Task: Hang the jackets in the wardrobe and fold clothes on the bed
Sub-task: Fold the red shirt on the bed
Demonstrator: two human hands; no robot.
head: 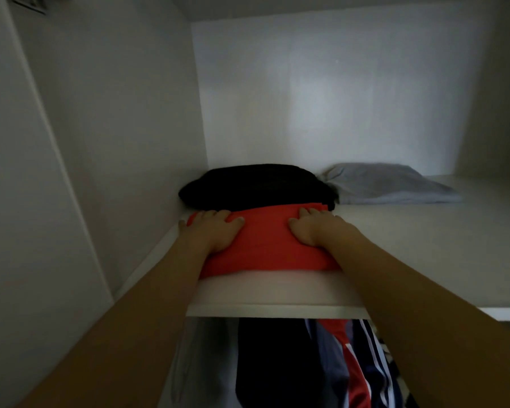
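Observation:
A folded red garment (265,245) lies on the white upper wardrobe shelf (409,254), near its front edge at the left. My left hand (215,231) rests on the garment's left end, fingers spread over its far edge. My right hand (312,228) lies flat on its right end. Both hands press down on the cloth. Behind the red garment sits a folded black garment (256,185). Below the shelf hang several jackets, a dark one (271,363) and one with red, white and blue stripes (362,360).
A folded grey cloth (389,184) lies at the back of the shelf, right of the black one. The wardrobe's left side wall (124,142) stands close to my left hand. Bare shelf stretches to the right.

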